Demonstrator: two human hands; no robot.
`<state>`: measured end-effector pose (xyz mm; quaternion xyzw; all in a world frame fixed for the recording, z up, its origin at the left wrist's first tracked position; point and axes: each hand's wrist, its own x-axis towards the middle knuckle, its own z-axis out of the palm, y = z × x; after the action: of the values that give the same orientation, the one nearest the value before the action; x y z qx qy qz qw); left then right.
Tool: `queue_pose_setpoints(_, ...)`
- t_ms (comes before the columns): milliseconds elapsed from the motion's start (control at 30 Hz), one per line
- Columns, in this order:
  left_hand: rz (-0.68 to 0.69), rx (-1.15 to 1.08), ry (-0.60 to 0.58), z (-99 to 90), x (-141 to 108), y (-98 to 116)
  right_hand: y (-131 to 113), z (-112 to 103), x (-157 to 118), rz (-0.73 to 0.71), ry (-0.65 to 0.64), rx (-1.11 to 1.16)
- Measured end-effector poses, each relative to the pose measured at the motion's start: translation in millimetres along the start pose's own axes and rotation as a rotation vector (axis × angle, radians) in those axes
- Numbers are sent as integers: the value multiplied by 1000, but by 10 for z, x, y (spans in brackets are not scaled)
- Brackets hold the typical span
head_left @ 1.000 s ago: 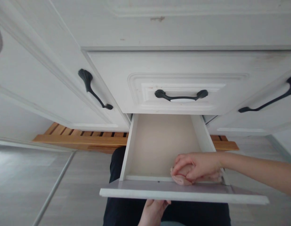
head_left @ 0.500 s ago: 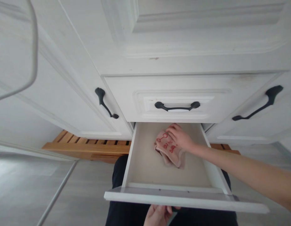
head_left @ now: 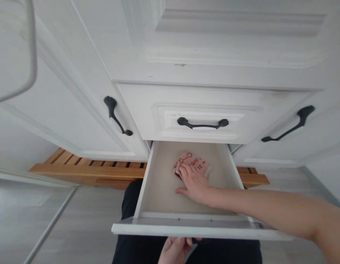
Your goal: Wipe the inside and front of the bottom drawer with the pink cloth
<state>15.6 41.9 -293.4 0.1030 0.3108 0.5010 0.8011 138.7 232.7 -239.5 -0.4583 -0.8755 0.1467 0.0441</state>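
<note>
A folded pink cloth (head_left: 200, 165) with red lettering and a red line drawing lies inside the open white drawer (head_left: 164, 200). Across the cloth's near part rests my right hand (head_left: 194, 183), palm down, fingers spread and thumb out to the left. Below the drawer front, my left hand (head_left: 177, 249) has its fingers curled round the dark drawer handle, which is mostly hidden under the front's edge.
Above is a closed drawer with a black handle (head_left: 203, 125). Cabinet doors on both sides carry black handles (head_left: 116, 116). A wooden slatted platform (head_left: 87, 172) runs behind the drawer. A white cable (head_left: 32, 55) hangs upper left. My legs are beneath the drawer.
My right hand has moved from the cloth's upper right edge down onto its near part, and its fingers have spread. The cloth has shifted slightly. My left hand stays at the drawer front.
</note>
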Motion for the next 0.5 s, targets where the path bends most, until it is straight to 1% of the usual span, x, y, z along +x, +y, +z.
queue_pose_setpoints(67, -7, 12, 11, 23, -5, 17, 20, 23, 39, 85, -40, -26)
queue_pose_setpoints(167, -23, 31, 19, 54, -11, 37, 146, -21, 138, 216, -97, -18)
queue_pose_setpoints(267, -22, 29, 29, 68, -11, 40, 356, -141, 275, 233, -128, 39)
queue_pose_setpoints(367, -19, 22, 34, 57, -3, 27, 621, -250, 396, 225, -146, 71)
queue_pose_setpoints(433, -31, 25, 35, 42, 3, 16, 762, -271, 427, 231, -155, 74)
queue_pose_setpoints(500, -48, 29, 43, 34, 5, 8, 810, -239, 397, 246, -164, 69)
